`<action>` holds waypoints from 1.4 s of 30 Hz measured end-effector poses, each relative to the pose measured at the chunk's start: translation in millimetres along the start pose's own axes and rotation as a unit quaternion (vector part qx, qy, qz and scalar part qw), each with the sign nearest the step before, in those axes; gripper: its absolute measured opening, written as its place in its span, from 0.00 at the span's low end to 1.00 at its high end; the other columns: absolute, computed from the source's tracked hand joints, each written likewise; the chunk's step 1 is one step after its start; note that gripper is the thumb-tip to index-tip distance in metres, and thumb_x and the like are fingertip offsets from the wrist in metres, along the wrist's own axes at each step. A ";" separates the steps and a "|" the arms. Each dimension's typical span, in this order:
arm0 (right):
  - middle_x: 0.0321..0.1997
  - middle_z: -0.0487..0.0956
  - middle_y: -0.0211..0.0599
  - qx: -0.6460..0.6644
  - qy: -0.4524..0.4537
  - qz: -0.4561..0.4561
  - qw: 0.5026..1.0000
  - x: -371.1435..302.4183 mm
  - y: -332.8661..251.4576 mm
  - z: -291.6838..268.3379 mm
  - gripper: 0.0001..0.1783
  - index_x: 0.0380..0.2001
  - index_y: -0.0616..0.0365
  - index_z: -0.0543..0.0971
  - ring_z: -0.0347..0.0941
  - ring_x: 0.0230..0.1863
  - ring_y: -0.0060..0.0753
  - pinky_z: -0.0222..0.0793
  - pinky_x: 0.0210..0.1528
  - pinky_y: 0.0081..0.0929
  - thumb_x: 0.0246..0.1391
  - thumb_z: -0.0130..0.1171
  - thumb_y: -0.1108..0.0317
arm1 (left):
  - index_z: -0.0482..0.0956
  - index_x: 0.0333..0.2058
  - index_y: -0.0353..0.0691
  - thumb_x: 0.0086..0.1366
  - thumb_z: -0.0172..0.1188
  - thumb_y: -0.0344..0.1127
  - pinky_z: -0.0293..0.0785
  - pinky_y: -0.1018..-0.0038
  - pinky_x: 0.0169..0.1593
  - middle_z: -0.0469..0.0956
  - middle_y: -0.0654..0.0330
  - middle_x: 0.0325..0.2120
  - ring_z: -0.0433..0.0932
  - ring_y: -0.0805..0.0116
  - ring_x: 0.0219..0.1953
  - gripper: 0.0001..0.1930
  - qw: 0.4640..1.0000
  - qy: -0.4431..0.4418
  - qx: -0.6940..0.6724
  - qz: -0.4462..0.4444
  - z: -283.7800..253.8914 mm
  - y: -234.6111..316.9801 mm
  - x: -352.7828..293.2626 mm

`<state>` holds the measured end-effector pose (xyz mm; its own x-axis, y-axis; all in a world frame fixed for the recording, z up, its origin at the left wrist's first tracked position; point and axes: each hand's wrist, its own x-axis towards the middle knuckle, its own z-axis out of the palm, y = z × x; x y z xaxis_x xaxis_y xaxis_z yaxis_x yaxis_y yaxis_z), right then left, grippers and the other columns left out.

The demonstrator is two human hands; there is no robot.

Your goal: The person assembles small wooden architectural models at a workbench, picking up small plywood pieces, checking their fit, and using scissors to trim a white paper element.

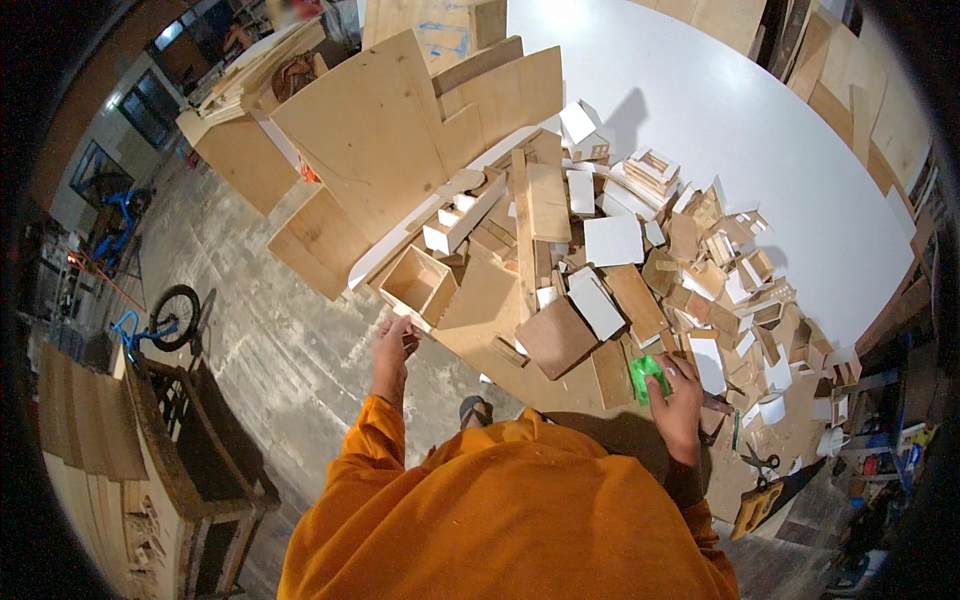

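Observation:
My left hand (392, 345) is at the table's near left edge, just below an open-topped wooden box (418, 284). Its fingers are drawn together by a small pale edge; what they grip, if anything, I cannot make out. On the right, my right hand (680, 398) has its fingers curled over a bright green object (648, 378) whose kind I cannot tell. Beside that hand lie a white-faced panel (707, 362) and a thin wooden board (611, 374). A brown square board (556, 339) rests between my hands, nearer the right one.
Many small wood offcuts (700, 275) and little white model houses (584, 130) cover the table. Scissors (762, 462) and a yellow-handled handsaw (775, 500) lie at the right edge. Large plywood sheets (365, 125) stand far left. A wooden frame (185, 450) and a blue bicycle (150, 325) stand left.

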<state>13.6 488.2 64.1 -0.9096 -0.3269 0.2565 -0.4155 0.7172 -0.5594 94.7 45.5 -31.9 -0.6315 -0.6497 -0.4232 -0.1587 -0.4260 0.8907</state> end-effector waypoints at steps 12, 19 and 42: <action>0.46 0.76 0.50 -0.002 -0.010 0.000 1.000 2.1 3.3 -2.9 0.18 0.46 0.61 0.77 0.70 0.49 0.54 0.65 0.53 0.42 0.49 0.57 0.71 | 0.72 0.21 0.50 0.60 0.59 0.38 0.66 0.81 0.28 0.73 0.70 0.17 0.74 0.77 0.22 0.10 0.999 -0.010 0.047 0.012 9.4 1.4 -11.8; 0.46 0.76 0.50 -0.004 0.000 -0.007 1.000 1.4 7.8 -1.1 0.18 0.45 0.61 0.77 0.69 0.49 0.56 0.64 0.53 0.44 0.48 0.58 0.71 | 0.73 0.26 0.48 0.61 0.57 0.39 0.69 0.79 0.31 0.72 0.69 0.19 0.76 0.75 0.25 0.06 0.997 -0.060 0.011 -0.041 14.7 -0.5 -29.9; 0.45 0.76 0.50 0.013 -0.004 0.000 1.000 -1.3 5.8 -0.5 0.17 0.45 0.62 0.77 0.70 0.48 0.54 0.65 0.52 0.43 0.49 0.58 0.70 | 0.74 0.30 0.41 0.65 0.51 0.37 0.72 0.78 0.32 0.76 0.64 0.22 0.77 0.72 0.25 0.08 0.996 -0.081 -0.040 -0.024 0.0 -18.8 -22.7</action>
<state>12.4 493.0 60.9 -0.9097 -0.3317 0.2499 -0.4150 0.7009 -0.5801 112.0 68.3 -39.1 -0.7403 -0.5200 -0.4260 -0.1340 -0.5069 0.8515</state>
